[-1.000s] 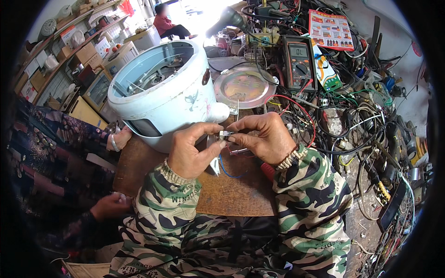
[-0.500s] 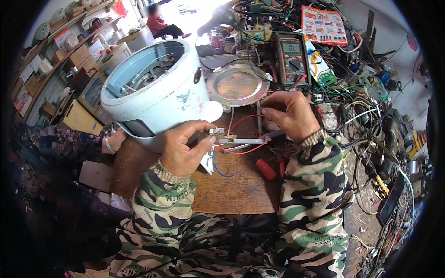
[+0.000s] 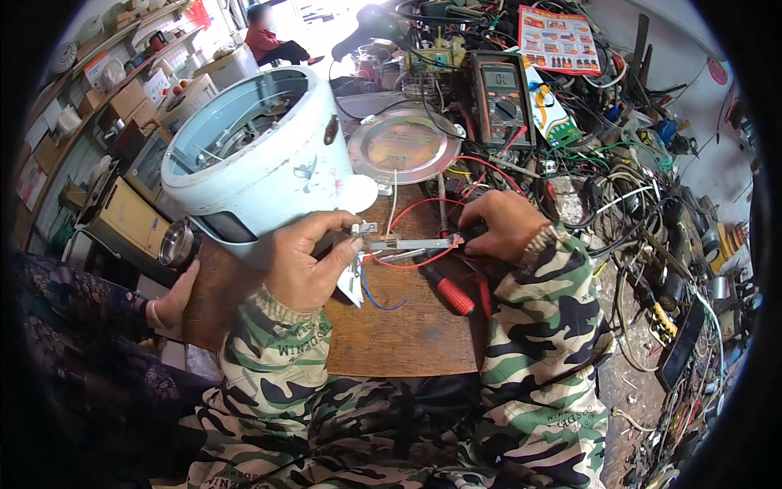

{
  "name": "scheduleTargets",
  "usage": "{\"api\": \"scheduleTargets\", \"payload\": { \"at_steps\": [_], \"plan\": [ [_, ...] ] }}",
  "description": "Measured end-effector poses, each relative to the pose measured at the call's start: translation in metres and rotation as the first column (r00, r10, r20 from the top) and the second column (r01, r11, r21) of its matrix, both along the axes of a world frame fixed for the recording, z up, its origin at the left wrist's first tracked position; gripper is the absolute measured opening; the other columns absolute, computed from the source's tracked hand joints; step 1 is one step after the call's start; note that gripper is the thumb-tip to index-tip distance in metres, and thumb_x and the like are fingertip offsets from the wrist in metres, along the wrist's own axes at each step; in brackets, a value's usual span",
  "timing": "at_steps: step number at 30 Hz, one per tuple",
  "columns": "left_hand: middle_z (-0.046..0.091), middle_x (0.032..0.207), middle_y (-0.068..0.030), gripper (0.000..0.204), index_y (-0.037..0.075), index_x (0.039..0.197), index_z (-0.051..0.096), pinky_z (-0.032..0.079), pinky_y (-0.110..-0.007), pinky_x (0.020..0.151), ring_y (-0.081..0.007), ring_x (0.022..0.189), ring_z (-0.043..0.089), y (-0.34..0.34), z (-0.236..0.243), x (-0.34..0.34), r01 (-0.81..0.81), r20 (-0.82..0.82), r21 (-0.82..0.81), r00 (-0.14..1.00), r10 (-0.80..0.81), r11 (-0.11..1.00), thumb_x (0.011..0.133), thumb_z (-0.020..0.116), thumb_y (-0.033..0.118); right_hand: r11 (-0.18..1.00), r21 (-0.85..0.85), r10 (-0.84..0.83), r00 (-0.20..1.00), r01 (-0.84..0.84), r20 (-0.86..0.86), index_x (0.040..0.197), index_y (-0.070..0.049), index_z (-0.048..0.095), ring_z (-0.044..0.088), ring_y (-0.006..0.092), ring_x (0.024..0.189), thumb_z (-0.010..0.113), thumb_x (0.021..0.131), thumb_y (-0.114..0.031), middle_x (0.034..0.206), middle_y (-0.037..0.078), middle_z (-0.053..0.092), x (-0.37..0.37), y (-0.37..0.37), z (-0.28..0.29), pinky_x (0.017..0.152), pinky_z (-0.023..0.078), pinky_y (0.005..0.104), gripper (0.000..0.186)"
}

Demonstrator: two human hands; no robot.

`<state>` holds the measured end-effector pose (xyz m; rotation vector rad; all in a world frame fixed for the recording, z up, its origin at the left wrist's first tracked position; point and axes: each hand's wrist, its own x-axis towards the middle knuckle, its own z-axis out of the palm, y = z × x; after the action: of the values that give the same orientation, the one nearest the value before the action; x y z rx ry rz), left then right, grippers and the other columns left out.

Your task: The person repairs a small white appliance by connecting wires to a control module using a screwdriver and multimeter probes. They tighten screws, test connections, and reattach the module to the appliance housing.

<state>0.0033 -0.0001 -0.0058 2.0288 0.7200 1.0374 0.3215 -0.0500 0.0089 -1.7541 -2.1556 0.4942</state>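
My left hand (image 3: 305, 259) pinches a small pale terminal piece (image 3: 366, 229) between thumb and forefinger. Joined to it is a narrow metal strip (image 3: 423, 244) that reaches across to my right hand. My right hand (image 3: 507, 228) is closed, its fingertips at the strip's far end; what they grip is hidden. A thin red wire (image 3: 407, 215) loops above and below the strip, and a blue wire (image 3: 378, 303) curls down near a white flat piece (image 3: 350, 285). On the wooden table below lies a tool with a red handle (image 3: 454, 297).
A pale-blue round appliance housing (image 3: 265, 175) stands at left. Behind the strip lies a round metal plate (image 3: 405, 148); a multimeter (image 3: 500, 99) leans beyond it. Tangled cables (image 3: 643, 187) crowd the right. Another person's hand (image 3: 174, 300) rests by the table's left edge.
My right hand has come down and slightly left to the strip's end. The other person's hand has moved down, away from the housing. The whole view has shifted a little.
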Motion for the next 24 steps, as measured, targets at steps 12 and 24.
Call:
{"api": "scheduleTargets", "payload": {
  "at_steps": [12, 24],
  "plan": [
    [0.072, 0.103, -0.0112, 0.025, -0.009, 0.117, 0.065, 0.054, -0.029, 0.086, -0.0134, 0.095, 0.067, 0.002, -0.001, -0.003, -0.065, -0.016, 0.021, 0.998, 0.066, 0.998, 0.094, 0.069, -0.001, 0.995, 0.037, 0.004, 0.339, 0.089, -0.941, 0.109, 0.006, 0.066, 0.073, 0.0194, 0.082, 0.076, 0.089, -0.003, 0.093, 0.011, 0.072, 0.018, -0.020, 0.026, 0.074, 0.061, 0.0290, 0.024],
    [0.072, 0.092, -0.0076, 0.026, -0.005, 0.112, 0.068, 0.054, -0.026, 0.072, -0.0091, 0.082, 0.065, -0.002, 0.000, 0.005, -0.076, 0.099, -0.003, 0.992, 0.076, 0.997, 0.089, 0.075, 0.003, 0.997, -0.060, -0.046, 0.249, -0.048, -0.967, 0.112, 0.009, 0.065, 0.074, 0.0219, 0.083, 0.075, 0.089, 0.000, 0.096, 0.015, 0.072, -0.003, -0.017, 0.026, 0.075, 0.064, 0.0292, 0.026]
  ]
}}
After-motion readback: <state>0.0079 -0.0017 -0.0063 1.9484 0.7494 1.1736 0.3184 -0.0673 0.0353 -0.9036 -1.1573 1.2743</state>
